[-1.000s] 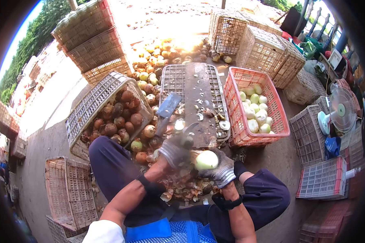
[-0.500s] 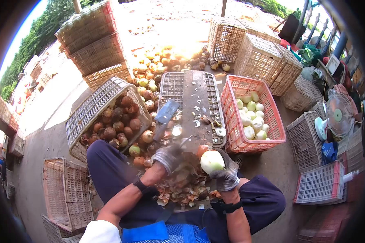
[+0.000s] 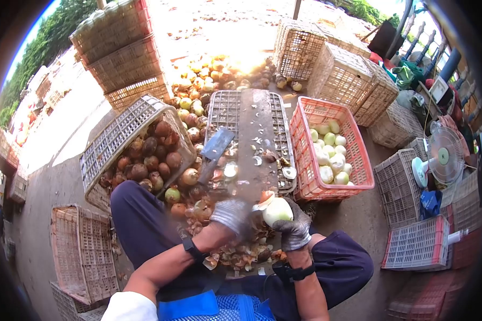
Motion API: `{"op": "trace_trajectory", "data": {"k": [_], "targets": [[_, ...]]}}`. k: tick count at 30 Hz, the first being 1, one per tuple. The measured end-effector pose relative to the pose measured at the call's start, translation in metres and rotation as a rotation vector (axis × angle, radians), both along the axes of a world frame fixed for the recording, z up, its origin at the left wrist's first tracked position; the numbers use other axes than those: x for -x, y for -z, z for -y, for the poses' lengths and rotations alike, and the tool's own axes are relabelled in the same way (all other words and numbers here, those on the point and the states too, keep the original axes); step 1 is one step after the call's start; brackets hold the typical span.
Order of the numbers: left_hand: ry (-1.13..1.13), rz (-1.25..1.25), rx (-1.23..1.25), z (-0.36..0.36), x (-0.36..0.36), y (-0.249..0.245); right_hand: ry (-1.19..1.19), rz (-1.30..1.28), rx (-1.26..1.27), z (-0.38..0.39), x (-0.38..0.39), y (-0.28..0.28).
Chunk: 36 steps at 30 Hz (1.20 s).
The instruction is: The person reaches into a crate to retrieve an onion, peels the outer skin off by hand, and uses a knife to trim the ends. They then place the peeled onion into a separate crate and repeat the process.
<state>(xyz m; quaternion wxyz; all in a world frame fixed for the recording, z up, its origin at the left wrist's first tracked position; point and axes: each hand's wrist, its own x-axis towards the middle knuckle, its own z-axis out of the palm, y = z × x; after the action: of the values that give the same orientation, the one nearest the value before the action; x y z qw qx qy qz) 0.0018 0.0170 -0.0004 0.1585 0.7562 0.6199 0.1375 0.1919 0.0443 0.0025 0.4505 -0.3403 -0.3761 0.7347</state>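
My right hand (image 3: 295,227), in a grey-and-white work glove, grips a mostly peeled onion (image 3: 278,212). A piece of brown skin hangs at the onion's upper left. My gloved left hand (image 3: 230,216) is curled just left of the onion and blurred by motion; whatever is in its fingers cannot be made out. Beyond my hands a long wooden board (image 3: 254,142), littered with peel scraps, lies across an upturned crate (image 3: 224,107). A broad-bladed cleaver (image 3: 218,144) rests at the board's left side. Onion skins (image 3: 246,251) are heaped below my hands.
On the right, a red crate (image 3: 361,160) holds peeled onions (image 3: 333,152). At left, a tipped crate (image 3: 118,139) holds unpeeled onions (image 3: 150,160); more onions (image 3: 198,80) lie on the ground behind. Stacked crates (image 3: 126,53) and a fan (image 3: 445,155) stand around.
My left hand has moved right and slightly down, closer to the onion. A thin pointed thing above that hand no longer shows. The onion and right hand have shifted slightly left in view.
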Motion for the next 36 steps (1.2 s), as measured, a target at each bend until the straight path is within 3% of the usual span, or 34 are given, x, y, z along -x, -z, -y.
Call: {"op": "trace_trajectory", "data": {"k": [4, 8, 12, 15, 19, 22, 27, 30, 33, 36], "targets": [[-0.026, 0.056, -0.023, 0.001, 0.005, 0.005, -0.015, -0.05, -0.028, -0.002, -0.001, 0.001], [0.062, 0.011, -0.061, 0.012, -0.006, -0.015, -0.009, 0.092, -0.055, -0.004, -0.003, -0.003], [0.048, -0.006, -0.007, 0.011, -0.012, -0.002, 0.027, 0.127, -0.023, 0.001, -0.002, -0.006], [-0.018, -0.065, 0.194, -0.003, -0.011, 0.005, -0.011, 0.09, -0.024, 0.002, -0.002, -0.01], [-0.125, 0.057, 0.217, -0.013, 0.003, 0.024, 0.038, 0.022, -0.003, 0.005, -0.002, -0.009], [-0.057, 0.062, 0.047, 0.005, -0.006, -0.022, -0.024, -0.029, 0.055, 0.001, -0.002, -0.022], [0.016, 0.04, 0.032, 0.007, -0.013, -0.009, 0.067, 0.094, -0.029, 0.001, -0.003, -0.004], [0.001, -0.039, 0.279, -0.003, -0.011, -0.019, 0.084, -0.038, -0.002, 0.004, 0.001, -0.003], [-0.07, 0.123, 0.292, -0.012, 0.002, 0.019, 0.057, -0.148, -0.037, 0.002, -0.004, 0.004], [-0.19, 0.817, 0.2, -0.011, 0.015, 0.054, -0.004, -0.22, -0.003, 0.0, -0.006, -0.004]]}}
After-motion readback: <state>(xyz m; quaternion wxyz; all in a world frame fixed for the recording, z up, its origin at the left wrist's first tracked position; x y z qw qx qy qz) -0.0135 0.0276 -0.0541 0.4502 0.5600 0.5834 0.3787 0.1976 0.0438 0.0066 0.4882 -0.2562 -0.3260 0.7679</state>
